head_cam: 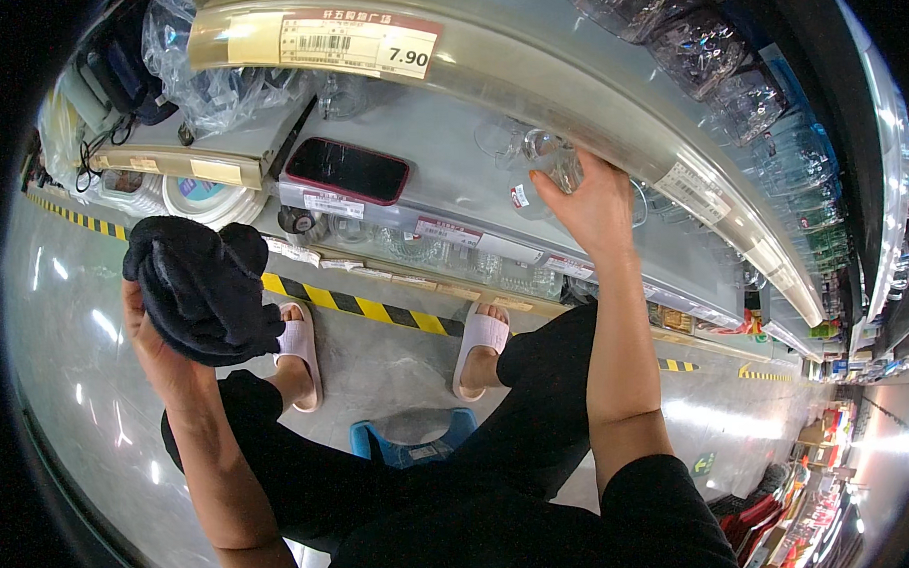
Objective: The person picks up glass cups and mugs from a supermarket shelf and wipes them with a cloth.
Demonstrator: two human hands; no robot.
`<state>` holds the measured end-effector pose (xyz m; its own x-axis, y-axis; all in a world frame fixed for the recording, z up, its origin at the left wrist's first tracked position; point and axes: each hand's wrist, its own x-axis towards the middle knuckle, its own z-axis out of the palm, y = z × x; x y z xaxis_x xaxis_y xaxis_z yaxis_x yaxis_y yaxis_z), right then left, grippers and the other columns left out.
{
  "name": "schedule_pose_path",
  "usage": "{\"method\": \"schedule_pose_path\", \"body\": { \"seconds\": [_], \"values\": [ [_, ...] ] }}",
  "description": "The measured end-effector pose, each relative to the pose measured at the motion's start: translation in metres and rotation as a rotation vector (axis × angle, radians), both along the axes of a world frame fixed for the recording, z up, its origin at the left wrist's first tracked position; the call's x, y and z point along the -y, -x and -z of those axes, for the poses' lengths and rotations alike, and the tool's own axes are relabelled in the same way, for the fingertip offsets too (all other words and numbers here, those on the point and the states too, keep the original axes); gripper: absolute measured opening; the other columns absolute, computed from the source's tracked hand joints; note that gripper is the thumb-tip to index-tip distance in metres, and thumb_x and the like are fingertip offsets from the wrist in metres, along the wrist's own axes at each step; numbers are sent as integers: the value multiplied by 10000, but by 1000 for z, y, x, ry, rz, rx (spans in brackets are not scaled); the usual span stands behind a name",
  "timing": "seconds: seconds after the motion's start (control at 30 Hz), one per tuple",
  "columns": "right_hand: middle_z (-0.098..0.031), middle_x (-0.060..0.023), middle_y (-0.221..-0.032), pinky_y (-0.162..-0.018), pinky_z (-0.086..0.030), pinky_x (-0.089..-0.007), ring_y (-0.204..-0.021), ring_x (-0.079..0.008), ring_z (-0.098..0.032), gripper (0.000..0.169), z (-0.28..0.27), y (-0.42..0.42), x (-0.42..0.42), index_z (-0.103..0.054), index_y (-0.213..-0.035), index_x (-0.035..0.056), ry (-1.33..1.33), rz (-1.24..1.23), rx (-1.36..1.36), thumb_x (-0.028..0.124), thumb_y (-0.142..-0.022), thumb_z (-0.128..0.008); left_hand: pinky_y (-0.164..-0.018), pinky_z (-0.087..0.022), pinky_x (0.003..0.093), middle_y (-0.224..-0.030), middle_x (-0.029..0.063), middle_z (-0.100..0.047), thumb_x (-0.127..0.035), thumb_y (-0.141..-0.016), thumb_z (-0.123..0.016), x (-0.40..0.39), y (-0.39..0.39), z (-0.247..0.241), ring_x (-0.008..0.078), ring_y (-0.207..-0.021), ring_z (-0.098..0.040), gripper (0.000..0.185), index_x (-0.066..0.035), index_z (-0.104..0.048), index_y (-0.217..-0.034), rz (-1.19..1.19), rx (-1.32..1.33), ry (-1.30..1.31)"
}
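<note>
My left hand point(168, 354) holds a bunched dark cloth point(207, 293), knitted in look, out in front of the lower shelf. My right hand point(591, 211) reaches in under the front lip of an upper shelf. Its thumb is at a clear glass point(551, 149), while the other fingers are largely hidden behind the lip, so the grip cannot be made out. Beside that hand stands clear glassware point(523, 195) bearing a small sticker. Further left on the same grey shelf point(435, 149) lies a phone point(348, 170) in a red-edged case, its screen dark.
The upper shelf's lip point(507, 79) overhangs my right hand. Packed glassware point(795, 159) fills the shelf at right. More glass point(461, 257) sits low down, near white plastic tubs point(204, 199). A blue stool point(415, 439) is beneath me; yellow-black tape point(365, 306) marks the floor.
</note>
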<state>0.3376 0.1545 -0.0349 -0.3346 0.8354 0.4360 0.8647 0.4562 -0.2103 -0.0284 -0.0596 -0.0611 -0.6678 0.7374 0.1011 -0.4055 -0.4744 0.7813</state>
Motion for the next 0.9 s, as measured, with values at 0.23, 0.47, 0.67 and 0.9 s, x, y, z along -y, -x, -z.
{"method": "schedule_pose_path", "body": {
  "seconds": [0.23,0.47,0.67,0.9],
  "values": [
    [-572,-190,-1185,-919,-432,-406,-1098,-355,-534,588,3,0,-4,-570,-1186,66,113,23,65,344,-690,-722,-877,-535,356,-1133,167,-597,-8,-855,-542,-1,3,2,240,-1000,-625,343,25,-500,-1194,31,-67,17],
    [-569,-189,-1187,-914,-437,-409,-1100,-358,-530,592,11,-1,-13,-565,-1186,57,147,23,91,350,-694,-713,-878,-533,353,-1130,163,-598,-3,-858,-531,0,2,1,236,-999,-625,339,21,-502,-1195,27,-91,24],
    [-556,-178,-1213,-927,-431,-411,-1119,-349,-518,594,16,-1,-19,-556,-1198,57,184,18,125,346,-703,-713,-871,-535,338,-1123,161,-598,3,-865,-508,1,-1,0,223,-994,-625,331,11,-504,-1196,-13,-108,66],
    [-510,-151,-1280,-954,-417,-405,-1160,-331,-491,592,28,-1,-26,-553,-1201,51,121,-7,183,338,-709,-714,-878,-529,331,-1124,148,-600,34,-851,-508,-1,-4,-5,211,-986,-626,344,1,-512,-1193,25,-125,30]
  ]
}}
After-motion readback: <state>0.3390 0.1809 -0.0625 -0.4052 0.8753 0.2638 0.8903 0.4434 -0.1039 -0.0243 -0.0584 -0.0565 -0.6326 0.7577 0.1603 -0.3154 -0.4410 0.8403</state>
